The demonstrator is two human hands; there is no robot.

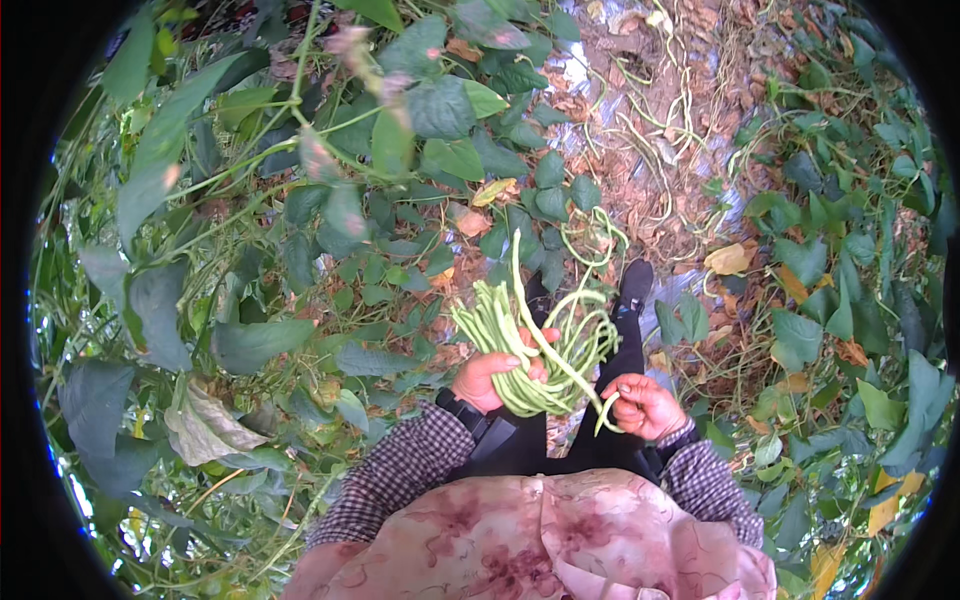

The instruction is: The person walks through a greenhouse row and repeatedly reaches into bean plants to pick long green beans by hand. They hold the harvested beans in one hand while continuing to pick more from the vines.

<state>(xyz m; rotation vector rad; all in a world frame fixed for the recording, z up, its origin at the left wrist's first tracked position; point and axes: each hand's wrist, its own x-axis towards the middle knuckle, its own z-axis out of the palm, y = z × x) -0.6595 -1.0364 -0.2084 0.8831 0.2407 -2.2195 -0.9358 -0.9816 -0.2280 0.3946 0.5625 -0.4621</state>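
My left hand (484,379) grips a thick bundle of green yardlong beans (525,394), thumb across it. Their cut-looking ends fan out to the upper left, and the long pods loop and droop on the right side. One paler long bean (541,337) lies across the top of the bundle, its tip pointing up. Its lower part runs down to my right hand (646,407), whose thumb and fingers pinch a curved bean end (606,417). Both forearms wear checked sleeves.
Leafy bean vines (247,300) crowd the left, with stems reaching close to the camera. More vines (802,330) line the right. Between them runs a soil path (637,142) with dry leaves, plastic film and scattered withered pods. My dark shoe (636,281) stands on it.
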